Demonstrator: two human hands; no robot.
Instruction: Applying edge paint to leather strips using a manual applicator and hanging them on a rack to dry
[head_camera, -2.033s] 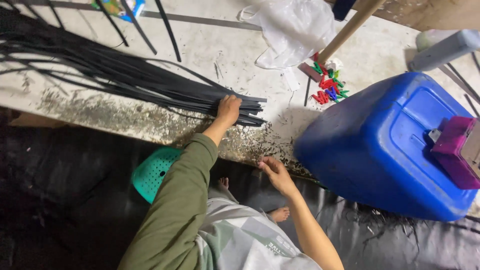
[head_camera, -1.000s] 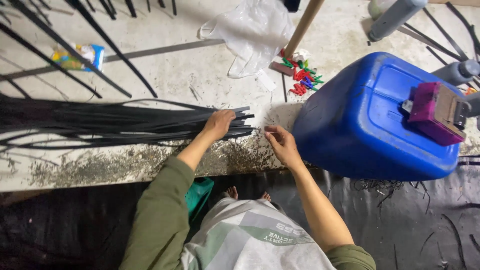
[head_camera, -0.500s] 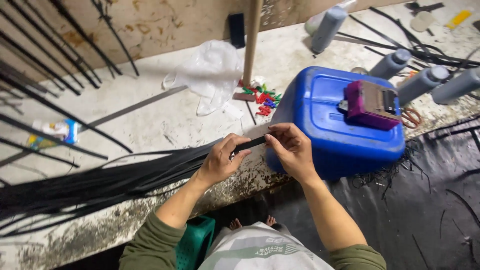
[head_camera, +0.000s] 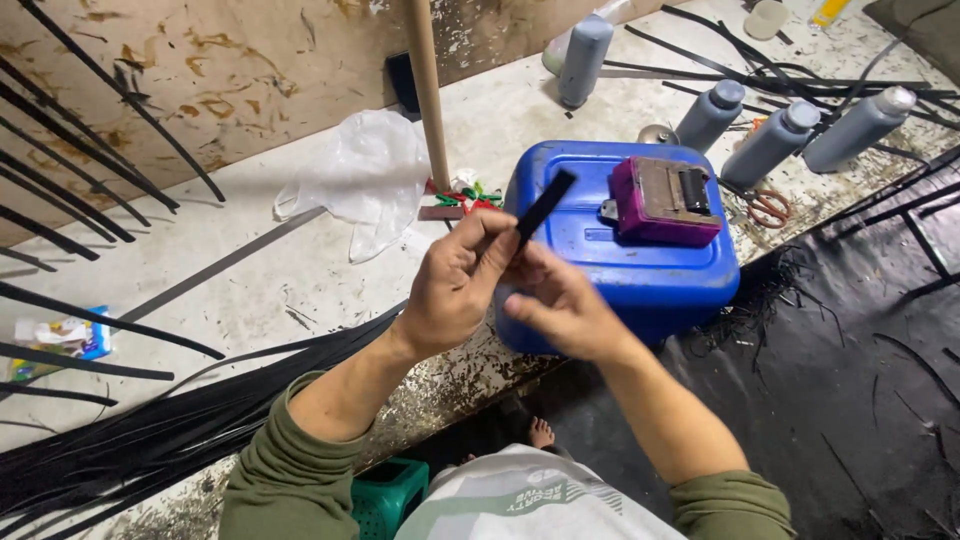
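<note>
My left hand (head_camera: 455, 290) and my right hand (head_camera: 560, 305) are raised together in front of me, both pinching the end of one black strip (head_camera: 545, 205). The strip's free end sticks up and to the right, over the blue plastic drum (head_camera: 640, 270). A bundle of long black strips (head_camera: 170, 430) lies along the stained ledge at the lower left, below my left forearm. Whether the held strip runs back into that bundle is hidden behind my hands.
A magenta box-shaped tool (head_camera: 665, 200) sits on the drum. Grey bottles (head_camera: 770, 140) and orange-handled scissors (head_camera: 765, 208) lie at the back right. A wooden pole (head_camera: 428, 95), a clear plastic bag (head_camera: 365, 180), a green stool (head_camera: 385, 495) and black sheeting (head_camera: 850, 380) surround me.
Both hands have lifted off the bundle and come up with one strip's end pinched between them. The view has swung right, bringing the drum and bottles to the centre.
</note>
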